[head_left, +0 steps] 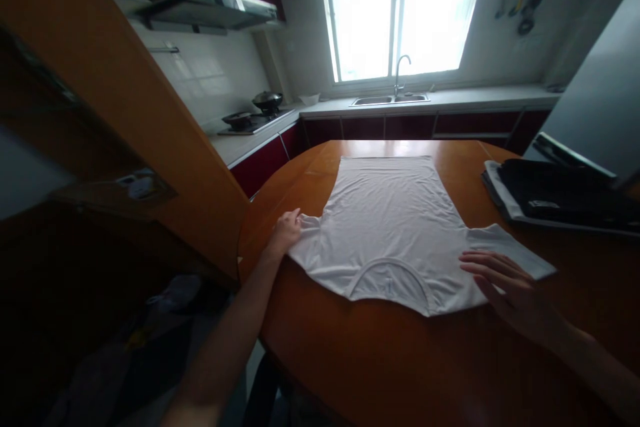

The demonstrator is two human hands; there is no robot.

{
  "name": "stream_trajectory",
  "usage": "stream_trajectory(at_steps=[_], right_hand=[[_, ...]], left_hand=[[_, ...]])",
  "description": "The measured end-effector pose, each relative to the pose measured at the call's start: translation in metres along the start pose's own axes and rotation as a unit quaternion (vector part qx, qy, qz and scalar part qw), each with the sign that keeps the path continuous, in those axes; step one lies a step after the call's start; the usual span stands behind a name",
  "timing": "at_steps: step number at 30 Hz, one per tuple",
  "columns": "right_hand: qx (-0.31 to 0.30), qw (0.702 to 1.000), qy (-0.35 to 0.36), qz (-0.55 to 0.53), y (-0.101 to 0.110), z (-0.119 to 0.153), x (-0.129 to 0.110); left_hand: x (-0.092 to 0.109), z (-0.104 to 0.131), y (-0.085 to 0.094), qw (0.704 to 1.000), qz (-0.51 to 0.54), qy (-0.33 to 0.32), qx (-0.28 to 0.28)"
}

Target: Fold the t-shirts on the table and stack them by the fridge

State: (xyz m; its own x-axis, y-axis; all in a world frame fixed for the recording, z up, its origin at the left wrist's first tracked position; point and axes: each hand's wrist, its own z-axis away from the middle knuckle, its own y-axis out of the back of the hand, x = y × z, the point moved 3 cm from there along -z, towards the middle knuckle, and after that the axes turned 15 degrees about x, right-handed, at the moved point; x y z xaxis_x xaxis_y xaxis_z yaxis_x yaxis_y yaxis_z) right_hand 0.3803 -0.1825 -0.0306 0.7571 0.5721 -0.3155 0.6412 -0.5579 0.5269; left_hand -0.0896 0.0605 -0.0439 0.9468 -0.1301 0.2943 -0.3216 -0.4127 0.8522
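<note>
A white T-shirt (395, 213) lies spread flat on the wooden table, its neckline toward me and its hem toward the window. Light wrinkles run across the body and around the collar. My left hand (287, 232) rests at the end of the left-side sleeve, fingers pointing forward along its edge; the undersides of those fingers are hidden. Over the right-side sleeve, my right hand (510, 283) is open with its fingers stretched out, touching or just above the fabric.
The round-ended wooden table (400, 360) carries a stack of folded dark and white clothes (555, 197) at the right. Behind it run a counter with a sink (390, 100) and a stove with a lidded pan (268, 101). A wooden partition (165, 127) stands close on the left.
</note>
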Motion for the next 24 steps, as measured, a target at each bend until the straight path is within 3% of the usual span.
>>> stream_trajectory(at_steps=[4,7,11,18,21,24], right_hand=[[-0.005,1.000,0.017,-0.016,-0.013,-0.033,-0.016],[-0.018,0.999,0.022,-0.032,-0.041,-0.066,-0.033],[-0.059,0.998,0.014,-0.023,-0.110,-0.110,-0.053],[-0.227,0.973,0.025,-0.015,-0.254,-0.159,-0.064],[-0.290,0.956,0.029,-0.015,-0.287,-0.161,-0.063],[-0.313,0.949,0.034,-0.016,-0.298,-0.156,-0.062]], left_hand=[[-0.013,-0.014,0.002,0.998,-0.021,0.059,0.008],[-0.018,-0.015,0.001,0.997,-0.018,0.074,-0.003],[-0.019,-0.009,0.003,0.996,-0.024,0.085,0.018],[-0.020,0.002,0.009,0.994,0.015,0.106,0.026],[-0.022,0.003,0.010,0.992,0.044,0.115,0.014],[-0.025,0.004,0.012,0.991,0.049,0.124,0.000]])
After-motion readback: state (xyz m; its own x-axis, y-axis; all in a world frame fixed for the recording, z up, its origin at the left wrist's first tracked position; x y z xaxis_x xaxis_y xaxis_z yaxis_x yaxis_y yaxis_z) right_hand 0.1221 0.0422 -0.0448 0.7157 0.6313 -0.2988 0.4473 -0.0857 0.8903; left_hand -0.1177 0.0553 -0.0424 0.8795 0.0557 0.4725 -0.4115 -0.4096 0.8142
